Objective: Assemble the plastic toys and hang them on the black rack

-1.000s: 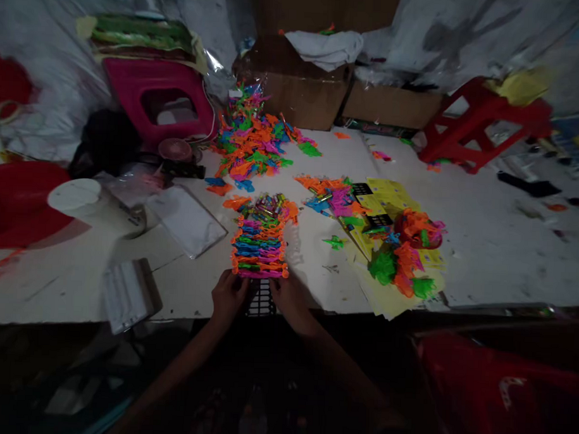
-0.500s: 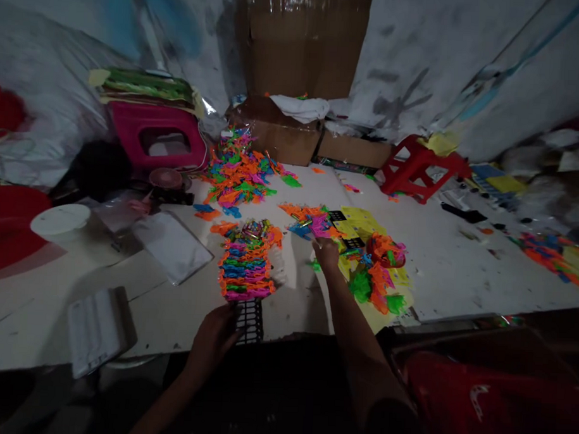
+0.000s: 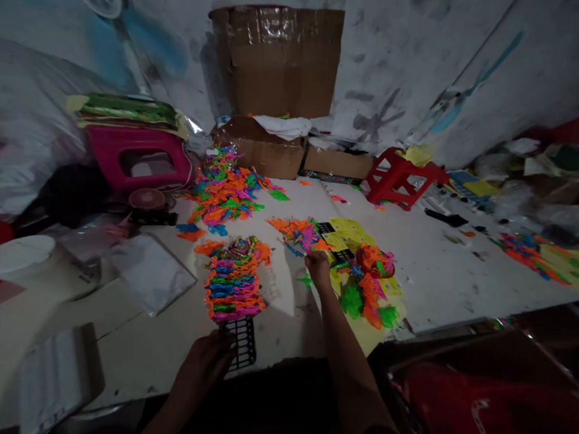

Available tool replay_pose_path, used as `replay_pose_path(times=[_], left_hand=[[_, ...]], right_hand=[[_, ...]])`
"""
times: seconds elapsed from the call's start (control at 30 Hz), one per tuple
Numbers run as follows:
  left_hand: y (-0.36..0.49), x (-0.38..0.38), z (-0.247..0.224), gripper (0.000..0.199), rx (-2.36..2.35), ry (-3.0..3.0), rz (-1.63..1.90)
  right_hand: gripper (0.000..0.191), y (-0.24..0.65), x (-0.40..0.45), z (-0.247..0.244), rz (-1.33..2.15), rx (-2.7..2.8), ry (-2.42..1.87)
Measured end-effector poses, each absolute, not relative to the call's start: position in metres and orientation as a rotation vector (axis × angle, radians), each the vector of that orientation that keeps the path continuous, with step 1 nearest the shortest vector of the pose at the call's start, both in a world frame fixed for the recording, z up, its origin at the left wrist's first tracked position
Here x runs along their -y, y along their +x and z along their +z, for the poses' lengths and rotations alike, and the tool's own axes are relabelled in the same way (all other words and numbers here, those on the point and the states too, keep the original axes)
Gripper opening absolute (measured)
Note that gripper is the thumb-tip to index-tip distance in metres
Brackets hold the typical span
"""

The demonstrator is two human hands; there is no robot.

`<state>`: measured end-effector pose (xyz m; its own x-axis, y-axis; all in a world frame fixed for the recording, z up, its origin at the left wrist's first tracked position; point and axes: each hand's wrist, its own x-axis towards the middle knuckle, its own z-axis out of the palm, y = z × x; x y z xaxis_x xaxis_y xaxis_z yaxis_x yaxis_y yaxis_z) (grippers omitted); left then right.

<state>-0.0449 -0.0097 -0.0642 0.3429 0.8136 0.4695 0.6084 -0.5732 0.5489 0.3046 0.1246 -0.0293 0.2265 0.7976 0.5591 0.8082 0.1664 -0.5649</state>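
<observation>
A black slatted plastic rack [image 3: 244, 342] lies at the table's near edge. My left hand [image 3: 208, 361] grips its left side, fingers bent over the edge. Across the rack's far part run rows of small plastic pieces [image 3: 234, 288] in orange, pink, blue and green, with shiny wrapped bits [image 3: 245, 247] at the far end. My right hand [image 3: 319, 268] is closed beside a small pile of orange and pink pieces [image 3: 298, 233]; whatever its fingers hold is too small to make out. A blue piece [image 3: 294, 249] lies just left of them, and a green piece [image 3: 305, 280] is nearby.
A large heap of coloured pieces [image 3: 226, 189] lies at the back. Yellow sheets [image 3: 350, 232] and a red bowl of pieces [image 3: 387, 269] are on the right. Pink stool [image 3: 99, 153], red stool [image 3: 390, 176], cardboard boxes [image 3: 258, 146], white pouch [image 3: 149, 272] and white tub [image 3: 22, 258] stand around.
The view has shifted slightly. My right hand has drawn back a little from the small pile, and its fingers are now closed. My left hand stays at the rack.
</observation>
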Motion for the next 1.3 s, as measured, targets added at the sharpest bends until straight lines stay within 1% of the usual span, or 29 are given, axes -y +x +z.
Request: replay_pose_path(times=[0.13, 0.23, 0.33, 0.5, 0.67, 0.77, 0.8, 0.87, 0.93, 0.97, 1.07, 1.17, 1.23, 1.3], left_hand=[[-0.035, 0.010, -0.026, 0.026, -1.214, 1.981, 0.784], [-0.018, 0.010, -0.008, 0.025, -1.105, 1.822, 0.577], [-0.001, 0.011, -0.004, 0.028, -1.005, 1.691, 0.421], [0.015, 0.012, -0.007, 0.036, -0.935, 1.491, 0.332], [0.031, 0.011, 0.007, 0.050, -0.876, 1.155, 0.384], [0.044, 0.010, 0.022, 0.056, -0.799, 1.048, 0.546], [0.048, 0.010, 0.028, 0.055, -0.778, 1.053, 0.631], [0.055, 0.011, 0.036, 0.045, -0.778, 1.101, 0.789], [0.057, 0.013, 0.040, 0.032, -0.816, 1.153, 0.893], [0.057, 0.014, 0.040, 0.028, -0.829, 1.168, 0.912], [0.046, 0.014, 0.035, 0.027, -0.876, 1.243, 0.959], [0.019, 0.012, 0.032, 0.024, -1.011, 1.455, 1.023], [-0.006, 0.010, 0.032, 0.023, -1.098, 1.565, 1.051], [-0.031, 0.010, 0.031, 0.021, -1.167, 1.605, 1.055]], right_hand=[[0.014, 0.276, -0.086, -0.039, 0.036, 1.577, -1.670], [0.021, 0.236, -0.053, -0.053, 0.097, 1.639, -1.683], [0.028, 0.210, -0.034, -0.062, 0.199, 1.545, -1.730], [0.021, 0.214, -0.038, -0.055, 0.257, 1.356, -1.761], [0.007, 0.218, -0.014, -0.016, 0.239, 1.217, -1.646], [0.005, 0.205, 0.019, 0.014, 0.225, 1.202, -1.452], [0.006, 0.199, 0.030, 0.022, 0.223, 1.242, -1.381], [0.012, 0.188, 0.048, 0.032, 0.210, 1.364, -1.267], [0.020, 0.178, 0.057, 0.033, 0.195, 1.424, -1.189], [0.024, 0.174, 0.059, 0.031, 0.202, 1.408, -1.166], [0.033, 0.166, 0.055, 0.021, 0.289, 1.312, -1.166], [0.027, 0.165, 0.042, 0.019, 0.253, 1.274, -1.236], [0.023, 0.170, 0.033, 0.020, 0.229, 1.143, -1.257], [0.025, 0.176, 0.026, 0.019, 0.324, 0.968, -1.232]])
